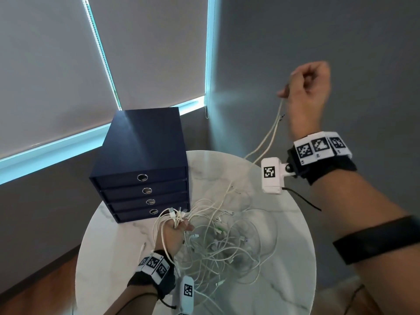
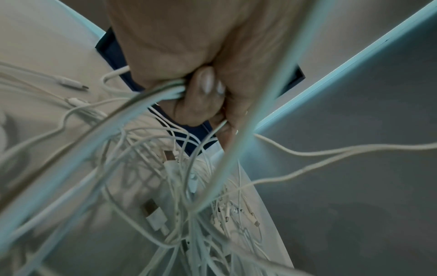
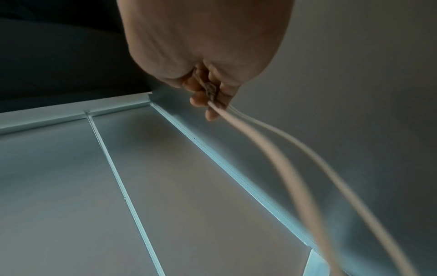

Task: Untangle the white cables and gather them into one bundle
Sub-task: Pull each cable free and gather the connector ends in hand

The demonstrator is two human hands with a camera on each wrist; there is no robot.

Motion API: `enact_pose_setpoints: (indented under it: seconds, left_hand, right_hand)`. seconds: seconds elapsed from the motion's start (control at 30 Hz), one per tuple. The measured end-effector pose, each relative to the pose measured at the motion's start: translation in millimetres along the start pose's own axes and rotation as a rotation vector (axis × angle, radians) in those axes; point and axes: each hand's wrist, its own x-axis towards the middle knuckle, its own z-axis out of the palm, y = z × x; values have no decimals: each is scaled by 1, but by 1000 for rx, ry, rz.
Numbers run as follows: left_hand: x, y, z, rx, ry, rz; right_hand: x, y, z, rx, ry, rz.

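Observation:
A tangle of white cables [image 1: 222, 244] lies spread over the round marble table [image 1: 293, 258]. My left hand [image 1: 175, 233] sits low at the table's left, fingers curled round a bunch of cable ends [image 1: 176, 215]; the left wrist view shows that hand [image 2: 201, 97] gripping several strands [image 2: 165, 91]. My right hand [image 1: 304, 85] is raised high at the right and pinches a doubled white cable [image 1: 272, 130] that hangs down to the pile. In the right wrist view its fingers [image 3: 210, 97] hold the two strands [image 3: 279, 149].
A dark blue drawer box [image 1: 145, 164] with ring pulls stands on the table's back left, close to my left hand. Window blinds [image 1: 56, 64] and a grey wall [image 1: 318, 30] rise behind. Wooden floor [image 1: 41, 292] shows beyond the table's left edge.

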Motion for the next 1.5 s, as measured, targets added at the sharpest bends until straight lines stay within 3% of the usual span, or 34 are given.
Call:
enact_pose_setpoints:
  seconds: [0.13,0.23,0.47,0.57,0.63,0.77,1.13,1.23,1.37,1.5]
  left_hand:
    - [-1,6,-3,5,20,17]
    - [-1,10,3,-48,31,4]
    - [-17,64,26,-353,-172,-36]
    - [-20,73,35,-290,-194,90]
    - [-22,75,40,-257,-190,132]
    - [-18,66,41,-314,-90,51]
    - [-28,61,49,-388,-81,-73]
    - [-22,57,47,-366,-32,-91]
    - [-20,59,47,-372,-17,-62]
    - [-12,72,34,-521,99,-29]
  right_hand:
    - [2,-4,-10,-75,-60,-111]
    - [-7,2,-11,-135,-176,-71]
    - [-107,60,-1,-372,-938,414]
    - [-144,64,-1,-421,-1093,501]
    - [-160,60,3,-447,-1051,489]
    - [-180,55,10,-482,-953,523]
    - [-206,60,0,-725,-987,336]
    - [-215,60,-6,-645,-1067,304]
    - [-226,70,-15,-583,-1070,350]
    - [-235,98,-49,-758,-1064,435]
